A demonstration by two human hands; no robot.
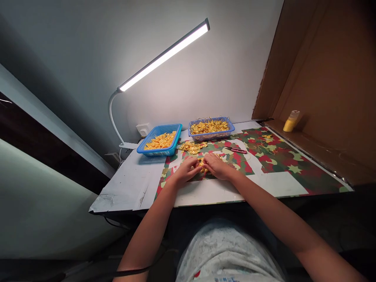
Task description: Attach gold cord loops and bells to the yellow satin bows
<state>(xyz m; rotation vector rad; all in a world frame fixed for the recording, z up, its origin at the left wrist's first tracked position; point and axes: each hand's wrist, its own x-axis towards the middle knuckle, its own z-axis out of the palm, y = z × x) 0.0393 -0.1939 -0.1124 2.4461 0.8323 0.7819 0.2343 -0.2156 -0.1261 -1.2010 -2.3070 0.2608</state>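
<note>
My left hand (188,169) and my right hand (216,165) meet over the patterned table cover, fingertips nearly touching. Both have their fingers bent inward on small yellow pieces (202,166), whose exact kind is too small to make out and which the fingers partly hide. Just beyond the hands lies a loose pile of flat yellow pieces (193,147). A pink-and-black cutter-like tool (236,150) rests to the right of the pile.
A blue basket (158,152) holds yellow pieces at the back left. Beside it, a purple-blue basket (211,136) holds gold pieces with thin strands. A lit lamp (164,55) leans over the table. At right, a yellow-filled bottle (290,122) stands by a cardboard wall (329,86).
</note>
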